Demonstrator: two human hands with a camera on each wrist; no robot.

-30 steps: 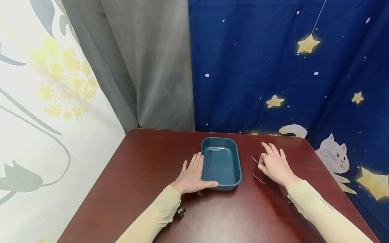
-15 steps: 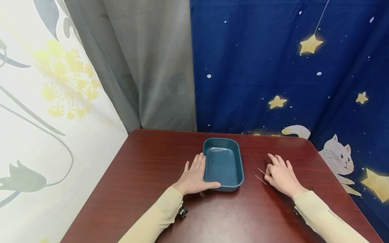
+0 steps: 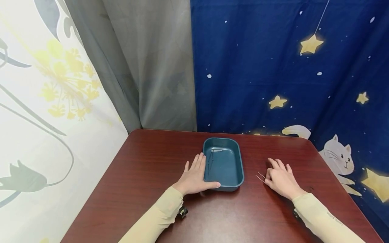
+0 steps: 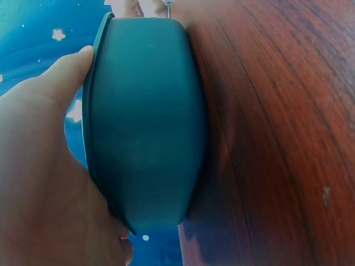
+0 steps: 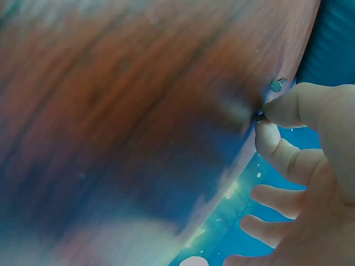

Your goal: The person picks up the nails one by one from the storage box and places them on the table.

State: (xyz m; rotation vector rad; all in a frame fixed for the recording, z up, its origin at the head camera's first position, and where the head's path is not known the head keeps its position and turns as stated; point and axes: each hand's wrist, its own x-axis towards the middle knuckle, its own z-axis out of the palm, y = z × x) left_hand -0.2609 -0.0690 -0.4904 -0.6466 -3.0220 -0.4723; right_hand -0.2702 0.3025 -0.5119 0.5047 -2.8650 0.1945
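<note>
A blue-green tray (image 3: 227, 170) stands on the table with several thin nails (image 3: 216, 150) inside, toward its far left. Along its left rim my left hand (image 3: 192, 179) lies with straight fingers, the thumb across the near rim. To the right of the tray, my right hand (image 3: 281, 180) pinches a nail (image 3: 261, 174) low over the table between thumb and index finger, the other fingers spread. Close beside it lies a second nail (image 3: 259, 179), nearly parallel. In the right wrist view, the textured head of the loose nail (image 5: 276, 86) shows just by the thumb.
The table (image 3: 158, 152) is dark red-brown wood with rounded far corners. Behind it hang a grey curtain (image 3: 167, 67) and a blue curtain (image 3: 243, 67) with stars and a cat. A white floral cloth (image 3: 45, 135) hangs at the left.
My right hand has come toward me with its nail, which now lies nearer the loose one. My left hand keeps its place on the tray. The head view has shifted slightly.
</note>
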